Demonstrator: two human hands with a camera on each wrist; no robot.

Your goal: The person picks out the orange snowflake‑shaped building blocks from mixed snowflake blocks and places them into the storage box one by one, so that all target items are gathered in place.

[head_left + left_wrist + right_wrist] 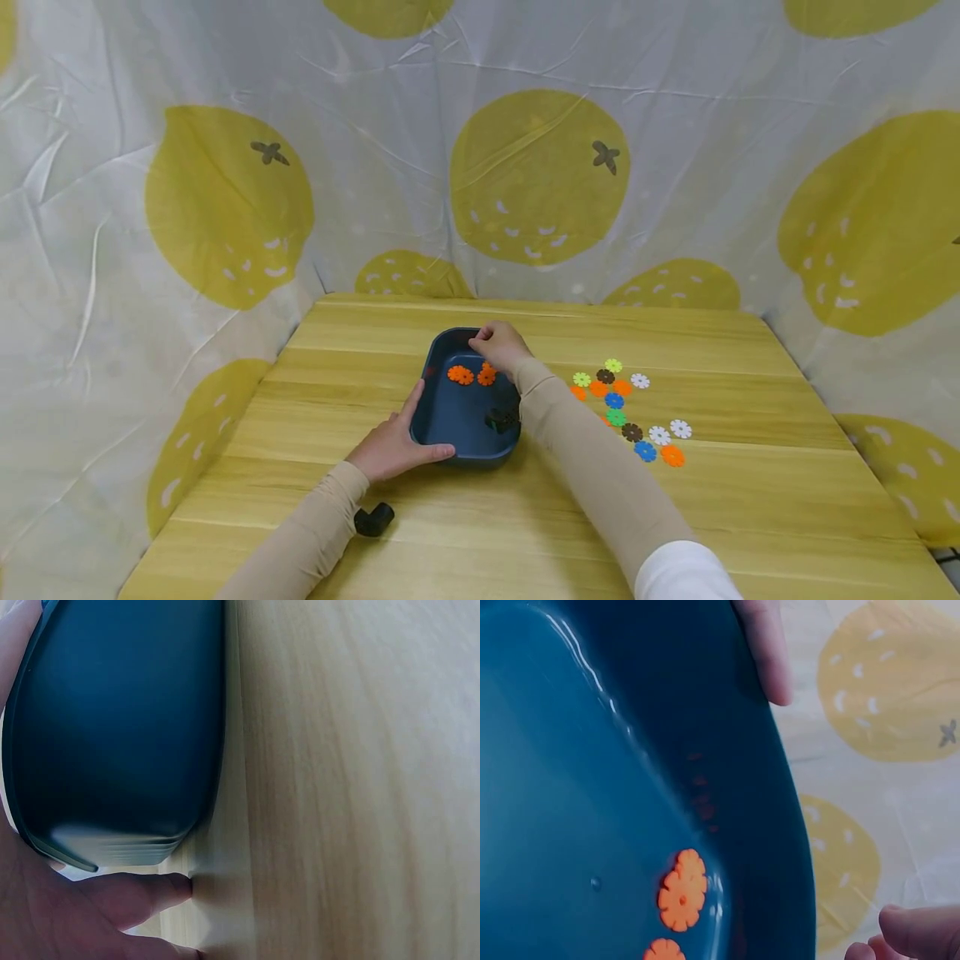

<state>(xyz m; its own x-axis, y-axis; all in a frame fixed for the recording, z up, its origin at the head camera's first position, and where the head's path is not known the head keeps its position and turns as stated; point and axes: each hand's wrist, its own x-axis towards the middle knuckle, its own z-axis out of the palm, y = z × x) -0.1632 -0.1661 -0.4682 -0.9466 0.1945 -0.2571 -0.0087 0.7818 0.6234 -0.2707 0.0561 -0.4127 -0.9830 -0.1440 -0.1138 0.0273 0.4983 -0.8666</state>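
Note:
A dark blue tray [465,457] with raised walls stands on the table, with several orange flower-shaped discs [486,377] in its far part. My left hand [392,450] spreads around the tray's near left corner, thumb lying over the near rim and index finger straight along the left wall. Close up in the left wrist view, the fingers [154,889] reach past the tray's end. Over the far right rim is my right hand [501,343], its fingers curled and thumb near the fingertips; nothing shows between them. The right wrist view catches only its thumb and fingertips [922,930].
Right of the tray, loose flower-shaped discs [615,401] in white, blue, green, brown, yellow and orange lie scattered. My right sleeve [585,450] covers some of the table beside them. Black wrist devices [375,520] hang below both arms. A lemon-print curtain [405,150] encloses the back and sides.

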